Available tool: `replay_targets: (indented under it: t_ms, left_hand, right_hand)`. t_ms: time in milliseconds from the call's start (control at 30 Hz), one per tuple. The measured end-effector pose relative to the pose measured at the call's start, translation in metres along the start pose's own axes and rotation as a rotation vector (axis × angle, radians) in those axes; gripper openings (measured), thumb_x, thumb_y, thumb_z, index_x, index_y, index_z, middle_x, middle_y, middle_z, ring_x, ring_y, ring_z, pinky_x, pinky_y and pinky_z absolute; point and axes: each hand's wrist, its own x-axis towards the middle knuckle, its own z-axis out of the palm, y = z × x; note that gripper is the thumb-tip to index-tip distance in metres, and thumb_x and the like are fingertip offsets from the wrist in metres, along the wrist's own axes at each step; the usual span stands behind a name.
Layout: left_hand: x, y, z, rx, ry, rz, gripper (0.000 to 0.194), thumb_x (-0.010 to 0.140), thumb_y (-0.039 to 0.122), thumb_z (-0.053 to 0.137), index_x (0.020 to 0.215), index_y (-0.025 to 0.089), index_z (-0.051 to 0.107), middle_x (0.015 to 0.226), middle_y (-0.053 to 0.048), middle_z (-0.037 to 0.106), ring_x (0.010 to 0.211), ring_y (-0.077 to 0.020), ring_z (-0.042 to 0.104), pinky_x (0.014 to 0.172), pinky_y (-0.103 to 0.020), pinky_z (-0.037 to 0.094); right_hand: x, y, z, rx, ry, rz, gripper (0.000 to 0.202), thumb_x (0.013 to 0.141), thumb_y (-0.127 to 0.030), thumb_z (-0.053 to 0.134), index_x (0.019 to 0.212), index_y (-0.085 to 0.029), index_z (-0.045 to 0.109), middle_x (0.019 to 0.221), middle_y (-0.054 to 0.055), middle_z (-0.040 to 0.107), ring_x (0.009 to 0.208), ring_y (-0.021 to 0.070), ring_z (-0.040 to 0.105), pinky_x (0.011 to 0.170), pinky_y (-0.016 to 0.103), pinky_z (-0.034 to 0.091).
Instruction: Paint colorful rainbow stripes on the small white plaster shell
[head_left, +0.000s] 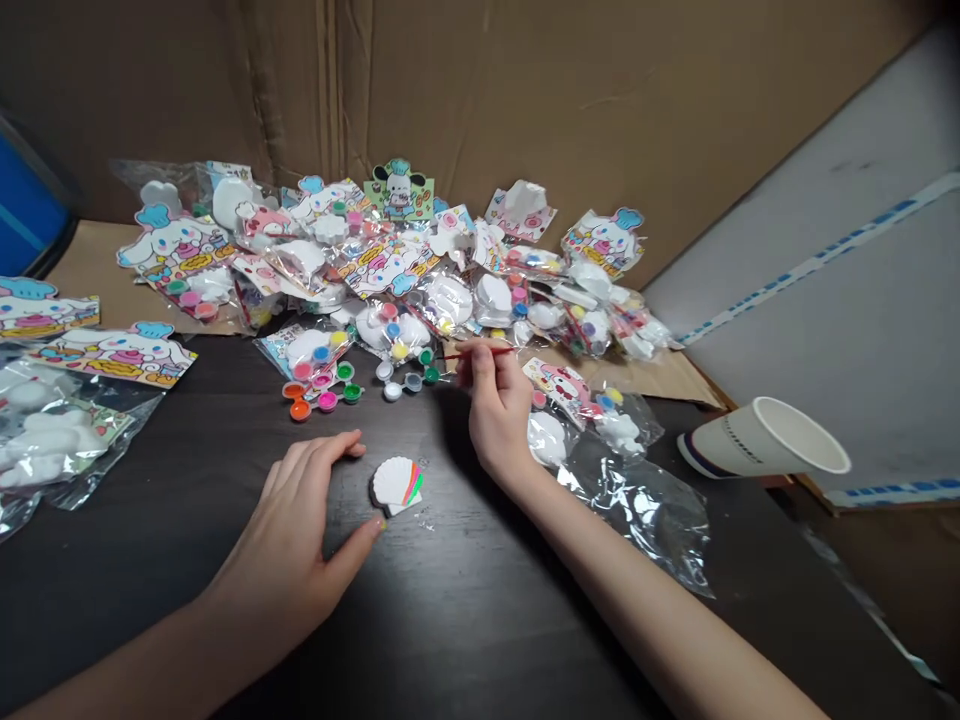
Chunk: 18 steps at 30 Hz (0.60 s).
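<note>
- View from the head camera, looking forward and down: two bare hands at work over a dark wood-grain counter (465, 610).
- Near the middle of the counter lies a small white scallop shell figure (392, 482), ribbed and fan-shaped. Bright stripes of orange, pink and green run down its right side; the rest of the fan is white.
- The left hand (311, 510) is open and grips nothing. Its fingers lie to the left of the shell, and its thumb reaches to the shell's lower edge; whether the thumb touches it, I cannot tell.
- The right hand (496, 400), beyond the shell and to its right, is closed in a pinch on a thin red paintbrush (501, 350). The brush lies nearly level, its tip pointing left.
- That tip is just beside a strip of opened paint pots (412, 383) in white, grey and dark green; contact is unclear.
- To the left sits a second opened strip (328, 401), in orange, pink and green.
- Behind the strips spreads a heap of clear packets (390, 265) with cartoon cards, white figures and paints, against a brown cardboard wall (525, 90).
- More packets (67, 430) lie at far left.
- To the right, a crumpled clear bag (652, 510) lies near the right forearm, and beyond it a white paper cup (750, 440) leans at a slant in the picture.
</note>
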Motion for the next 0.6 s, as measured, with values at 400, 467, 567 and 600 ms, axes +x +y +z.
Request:
replay_targets:
  t_ms: [400, 467, 567, 600]
  left_hand:
    - [0.012, 0.005, 0.009, -0.064, -0.109, -0.049, 0.059, 0.074, 0.016, 0.054, 0.128, 0.029, 0.033, 0.119, 0.0, 0.06, 0.107, -0.0252, 0.053, 0.091, -0.042, 0.039]
    - [0.012, 0.006, 0.009, -0.064, -0.144, -0.076, 0.056, 0.079, 0.016, 0.052, 0.129, 0.031, 0.03, 0.116, 0.002, 0.062, 0.106, -0.0237, 0.052, 0.091, -0.04, 0.038]
    - [0.013, 0.009, 0.007, -0.086, -0.141, -0.065, 0.058, 0.08, 0.015, 0.052, 0.13, 0.031, 0.028, 0.111, 0.004, 0.063, 0.099, -0.0209, 0.053, 0.089, -0.037, 0.038]
    - [0.013, 0.009, 0.007, -0.088, -0.135, -0.067, 0.059, 0.08, 0.015, 0.053, 0.13, 0.031, 0.028, 0.11, 0.005, 0.063, 0.097, -0.0204, 0.053, 0.088, -0.036, 0.038]
  right_hand:
    - [-0.067, -0.02, -0.01, 0.442, -0.086, 0.321, 0.026, 0.083, -0.04, 0.057, 0.068, -0.019, 0.054, 0.062, -0.003, 0.05, 0.056, 0.0093, 0.051, 0.056, 0.024, 0.045]
    - [-0.066, -0.018, -0.008, 0.469, -0.109, 0.332, 0.026, 0.084, -0.039, 0.059, 0.068, -0.019, 0.055, 0.062, -0.003, 0.051, 0.056, 0.0086, 0.052, 0.057, 0.023, 0.046]
    - [-0.065, -0.019, -0.008, 0.489, -0.139, 0.333, 0.025, 0.085, -0.038, 0.06, 0.07, -0.018, 0.056, 0.061, -0.004, 0.052, 0.056, 0.0072, 0.052, 0.058, 0.021, 0.046]
    - [-0.065, -0.02, -0.009, 0.478, -0.148, 0.327, 0.025, 0.086, -0.038, 0.059, 0.071, -0.018, 0.057, 0.061, -0.004, 0.052, 0.056, 0.0069, 0.053, 0.058, 0.02, 0.046]
